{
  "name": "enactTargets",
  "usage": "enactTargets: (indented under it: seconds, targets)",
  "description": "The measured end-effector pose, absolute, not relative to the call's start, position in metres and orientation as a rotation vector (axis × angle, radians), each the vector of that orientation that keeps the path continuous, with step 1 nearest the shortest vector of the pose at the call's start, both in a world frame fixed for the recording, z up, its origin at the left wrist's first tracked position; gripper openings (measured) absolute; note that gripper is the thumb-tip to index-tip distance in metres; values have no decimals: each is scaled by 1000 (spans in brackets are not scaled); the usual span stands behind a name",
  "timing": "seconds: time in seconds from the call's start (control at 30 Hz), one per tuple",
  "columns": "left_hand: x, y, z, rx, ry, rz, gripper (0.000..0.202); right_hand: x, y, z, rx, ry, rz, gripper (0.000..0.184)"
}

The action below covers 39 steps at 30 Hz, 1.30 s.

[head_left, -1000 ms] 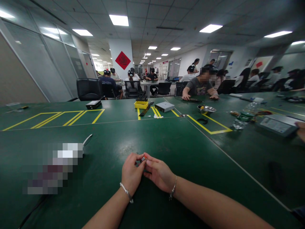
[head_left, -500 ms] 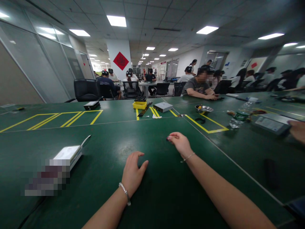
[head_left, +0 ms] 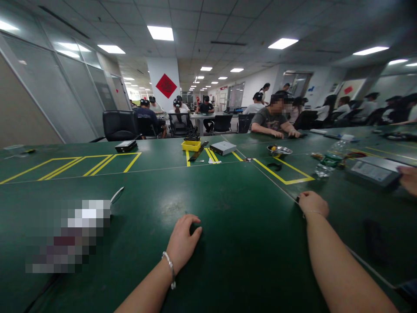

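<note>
— Green matting (head_left: 234, 243) covers the whole bench, yellow tape boxes marked along the far edge, other people seated at tables behind. What are the hands doing?

— Left hand (head_left: 182, 241) rests palm down on the mat, fingers loosely spread, nothing in it. A second ago both hands were together in front, pinching some tiny part between the fingertips. Now they have parted.

— And the right?

— Right hand (head_left: 312, 203) has swung out to the right, right up at the seam line where the next mat begins. Its fingers are curled together, knuckles toward the camera, so I cannot tell whether the small part is inside; none is visible on the mat either.

— Anything close to it?

— Plastic water bottle (head_left: 328, 163) and a flat grey device (head_left: 374, 170) lie beyond it, with another person's hand at the frame's right edge. Farther off, a metal dish (head_left: 280, 150), a yellow tray (head_left: 191, 144). A blurred-out object sits to the left.
</note>
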<state>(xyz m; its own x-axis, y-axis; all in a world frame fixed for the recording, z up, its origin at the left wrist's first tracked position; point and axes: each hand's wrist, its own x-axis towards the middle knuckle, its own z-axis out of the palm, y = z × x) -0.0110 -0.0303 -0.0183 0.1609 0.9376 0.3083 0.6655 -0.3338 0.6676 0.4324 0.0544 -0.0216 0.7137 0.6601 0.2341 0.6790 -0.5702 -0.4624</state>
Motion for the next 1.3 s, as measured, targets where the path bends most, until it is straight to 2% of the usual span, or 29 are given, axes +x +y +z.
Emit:
enactTargets:
  seconds: [0.1,0.17,0.27,0.33,0.47,0.63,0.7,0.77,0.83,0.9,1.03,1.1,1.2,1.3]
  targets:
    - [-11,-31,-16,2051,1534,967,16,432,55,-22,-2532,-968,21,31]
    - [-11,-32,-15,2044,1537,944,19,424,56,-18,-2536,-1018,-50,35]
    - [-10,-32,-15,2045,1555,908,26,389,61,-7,-2378,-1305,-283,40]
    - [-10,-32,-15,2054,1574,884,30,350,65,2,-2182,-1572,-316,42]
    - [-10,-30,-18,2055,1612,835,39,251,55,7,-1665,-2076,-20,45]
    - [-10,-26,-25,2086,1603,836,43,157,5,-15,-1109,-2389,508,54]
    - [-10,-26,-27,2122,1585,791,43,144,-6,-21,-1017,-2467,582,57]
    - [-10,-26,-26,2148,1567,737,43,147,-2,-19,-983,-2495,561,51]
    - [-10,-28,-24,2154,1559,700,44,169,14,-9,-1089,-2425,430,40]
    - [-10,-29,-21,2139,1566,687,45,206,35,3,-1394,-2236,184,34]
    - [-10,-31,-18,2112,1584,697,44,303,61,13,-2153,-1633,-295,40]
    - [-10,-32,-17,2118,1578,711,42,346,61,8,-2403,-1346,-323,49]
    - [-10,-33,-16,2132,1582,731,39,386,56,-4,-2599,-1062,-189,59]
    - [-10,-33,-15,2141,1584,737,36,400,56,-14,-2635,-1049,-99,51]
